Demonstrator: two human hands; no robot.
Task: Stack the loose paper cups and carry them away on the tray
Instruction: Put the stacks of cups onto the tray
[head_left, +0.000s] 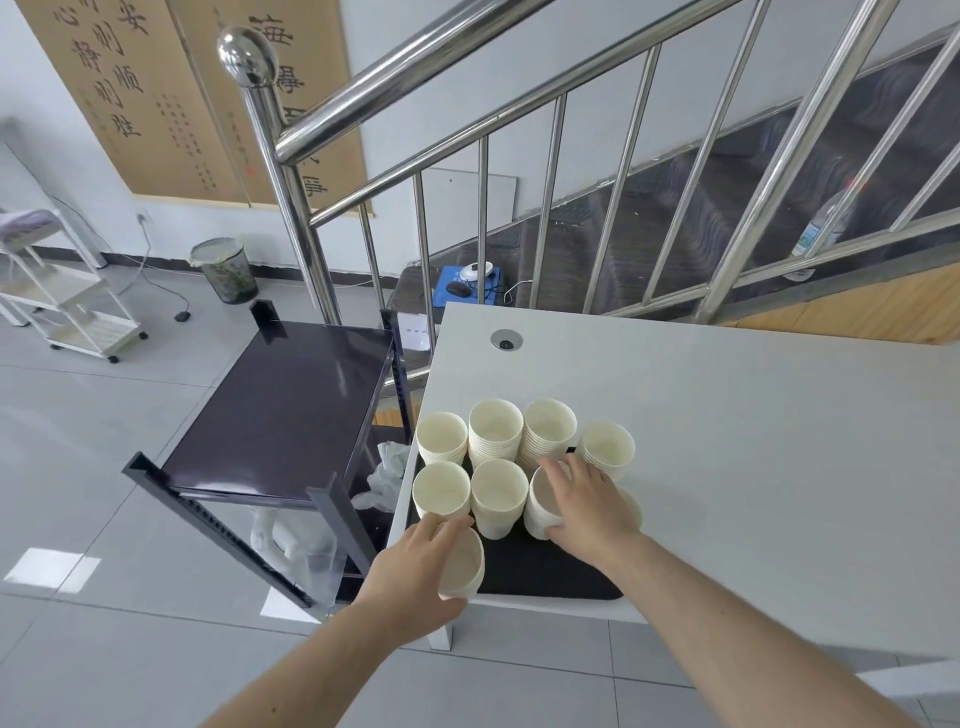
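White table (727, 441), stair railing (545, 208), dark shelf (280, 405)

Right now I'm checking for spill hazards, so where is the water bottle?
In the head view the water bottle is at the far right, lying tilted on the stairs behind the steel railing, beyond the white table.

Bright, even daylight indoors, shadows soft. Sunlit patches on the floor tiles (52, 569) lower left. Glare streaks on the steel railing (291, 171) and its ball cap. Strong wide-angle bending at edges; far left edge slightly blurred, centre sharp.
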